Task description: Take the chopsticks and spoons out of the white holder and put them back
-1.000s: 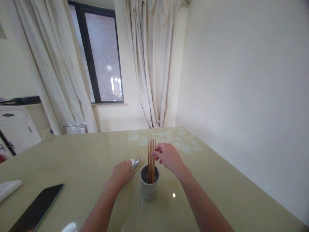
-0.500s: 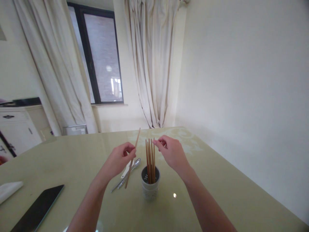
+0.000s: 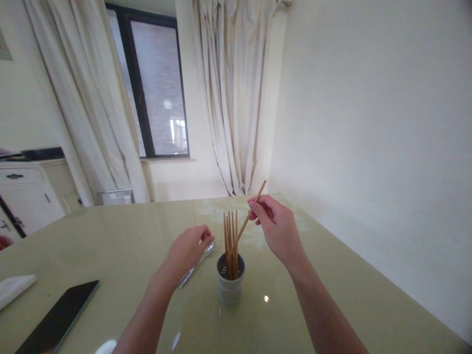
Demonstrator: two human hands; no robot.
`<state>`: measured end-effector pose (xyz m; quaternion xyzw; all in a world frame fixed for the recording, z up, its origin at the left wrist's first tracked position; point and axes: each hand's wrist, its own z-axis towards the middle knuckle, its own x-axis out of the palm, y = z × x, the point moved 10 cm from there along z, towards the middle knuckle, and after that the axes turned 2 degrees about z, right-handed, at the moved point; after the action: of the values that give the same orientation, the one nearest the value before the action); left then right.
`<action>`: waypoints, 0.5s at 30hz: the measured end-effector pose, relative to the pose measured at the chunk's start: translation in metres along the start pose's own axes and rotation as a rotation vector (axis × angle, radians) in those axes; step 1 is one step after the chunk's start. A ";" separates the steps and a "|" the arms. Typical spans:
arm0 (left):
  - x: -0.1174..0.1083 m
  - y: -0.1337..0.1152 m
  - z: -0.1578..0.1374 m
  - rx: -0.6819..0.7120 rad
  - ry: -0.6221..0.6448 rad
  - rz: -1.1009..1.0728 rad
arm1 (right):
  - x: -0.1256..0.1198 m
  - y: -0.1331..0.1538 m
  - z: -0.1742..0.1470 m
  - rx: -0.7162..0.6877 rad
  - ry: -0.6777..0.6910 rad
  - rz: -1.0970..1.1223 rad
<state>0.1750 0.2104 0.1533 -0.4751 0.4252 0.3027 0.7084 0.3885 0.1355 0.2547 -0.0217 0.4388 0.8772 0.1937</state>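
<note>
Between the thumb and fingers of my right hand (image 3: 276, 223) is a wooden chopstick (image 3: 254, 209). It slants down to the left, its lower end among several upright chopsticks (image 3: 229, 241) in a grey patterned cup (image 3: 230, 290). My left hand (image 3: 190, 250) is low over the table, left of the cup, with its fingers curled. Its fingertips are at the bowl of a shiny metal spoon (image 3: 209, 249). The hand covers part of the utensils there, and I cannot make out what is in its grip.
A dark flat tablet-like object (image 3: 59, 314) lies at the table's left front, with a white item (image 3: 16, 290) beyond it. The pale green table (image 3: 287, 314) has a glossy top. A wall (image 3: 368, 147) runs along its right side, and curtains (image 3: 236, 98) hang behind.
The slanted chopstick has passed from my left hand to my right, which has moved right, away from the upright ones. My left hand has lowered slightly toward the spoon.
</note>
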 end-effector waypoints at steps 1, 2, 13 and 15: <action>0.012 0.016 0.002 -0.076 0.049 0.134 | 0.002 -0.005 0.002 0.014 0.036 -0.073; 0.022 0.032 0.002 -0.144 0.097 0.240 | 0.006 -0.011 0.002 0.035 0.084 -0.147; 0.079 0.090 0.002 -0.263 0.252 0.325 | 0.053 -0.078 -0.018 0.320 0.399 -0.539; 0.083 0.092 0.003 -0.260 0.253 0.311 | 0.055 -0.082 -0.019 0.322 0.412 -0.542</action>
<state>0.1374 0.2490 0.0417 -0.5254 0.5361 0.3984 0.5271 0.3645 0.1827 0.1696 -0.2820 0.5794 0.6911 0.3274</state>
